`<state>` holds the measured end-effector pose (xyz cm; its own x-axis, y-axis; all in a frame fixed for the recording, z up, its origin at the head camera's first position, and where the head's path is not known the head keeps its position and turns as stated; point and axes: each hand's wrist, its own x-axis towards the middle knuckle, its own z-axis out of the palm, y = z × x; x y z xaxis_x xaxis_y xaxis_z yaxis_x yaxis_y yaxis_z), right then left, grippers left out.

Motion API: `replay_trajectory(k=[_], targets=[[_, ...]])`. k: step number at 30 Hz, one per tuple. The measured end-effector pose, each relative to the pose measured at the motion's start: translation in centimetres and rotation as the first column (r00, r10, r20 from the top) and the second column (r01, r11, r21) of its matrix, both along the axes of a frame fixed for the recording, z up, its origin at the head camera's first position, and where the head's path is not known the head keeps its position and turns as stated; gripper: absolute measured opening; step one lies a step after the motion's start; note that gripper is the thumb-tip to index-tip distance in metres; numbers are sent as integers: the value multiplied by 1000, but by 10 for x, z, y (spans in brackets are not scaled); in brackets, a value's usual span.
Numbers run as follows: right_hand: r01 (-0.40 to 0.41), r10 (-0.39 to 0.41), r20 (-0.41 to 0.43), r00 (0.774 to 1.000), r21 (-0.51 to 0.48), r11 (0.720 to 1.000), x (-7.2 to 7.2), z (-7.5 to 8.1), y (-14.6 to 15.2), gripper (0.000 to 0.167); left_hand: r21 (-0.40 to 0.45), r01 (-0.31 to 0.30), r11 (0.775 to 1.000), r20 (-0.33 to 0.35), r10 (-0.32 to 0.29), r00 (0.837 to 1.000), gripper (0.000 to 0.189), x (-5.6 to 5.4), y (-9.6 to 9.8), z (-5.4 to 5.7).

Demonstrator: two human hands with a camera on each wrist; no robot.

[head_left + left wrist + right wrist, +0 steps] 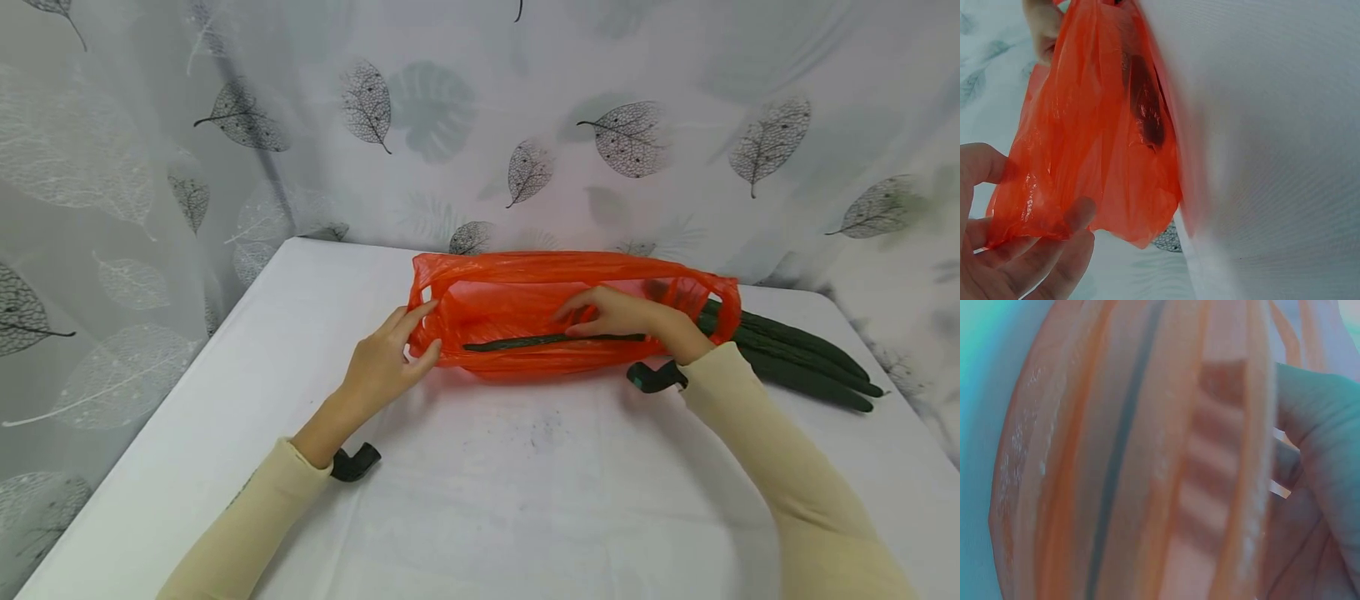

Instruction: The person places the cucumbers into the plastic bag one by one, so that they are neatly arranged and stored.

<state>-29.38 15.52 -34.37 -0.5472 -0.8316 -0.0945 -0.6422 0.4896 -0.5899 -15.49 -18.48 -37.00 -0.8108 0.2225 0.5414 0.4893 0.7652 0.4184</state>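
Observation:
An orange-red plastic bag lies on its side on the white table, mouth gaping upward. Inside, a long dark green cucumber shows as a thin strip above the front wall; its end shows dark through the film. My left hand holds the bag's left edge by the handle, fingers around the film. My right hand is in the bag's mouth, above the cucumber, fingers loosely bent; the film partly covers them in the right wrist view. Long cucumbers lie to the right, partly behind the bag's right handle.
A white cloth covers the table. Behind it hangs a leaf-patterned curtain, close to the table's back edge. Black wrist-worn devices sit under both wrists.

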Motion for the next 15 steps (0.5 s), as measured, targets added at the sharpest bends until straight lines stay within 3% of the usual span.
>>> replay_trajectory(k=[15], targets=[[135,-137,-44,990,-45,990,11,15,26,32,2,1,1000,31,-1,1000,50,1,1,0]])
